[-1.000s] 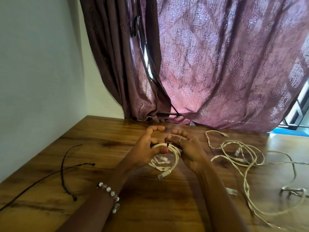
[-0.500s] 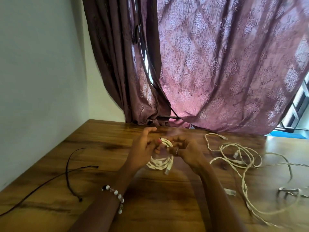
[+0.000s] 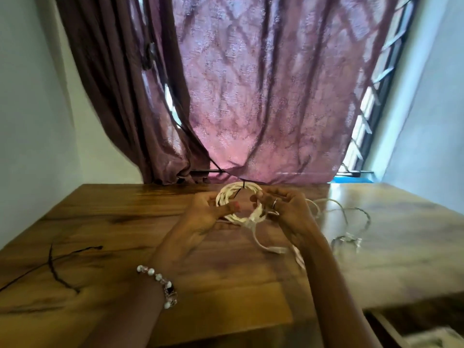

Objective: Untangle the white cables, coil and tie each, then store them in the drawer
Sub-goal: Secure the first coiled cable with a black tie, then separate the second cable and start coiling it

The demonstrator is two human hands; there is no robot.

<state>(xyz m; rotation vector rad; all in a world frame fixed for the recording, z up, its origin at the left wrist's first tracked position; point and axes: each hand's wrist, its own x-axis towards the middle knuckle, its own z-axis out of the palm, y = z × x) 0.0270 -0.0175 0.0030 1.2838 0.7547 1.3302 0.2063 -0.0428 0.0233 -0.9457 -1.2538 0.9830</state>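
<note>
White cable coil [image 3: 238, 202] at mid-frame, held above the wooden table [image 3: 125, 222] — left hand [image 3: 208, 209] and right hand [image 3: 283, 207] gripping opposite sides; loose cables [image 3: 351, 222] lie right, purple curtain [image 3: 263, 96] beyond.

A purple curtain [image 3: 263, 96] hangs behind the wooden table [image 3: 125, 222], beside a barred window [image 3: 369, 116].

Backlit through curtain [image 3: 263, 96]; glare on table [image 3: 389, 222] right; motion blur; wide-angle edge bending.
</note>
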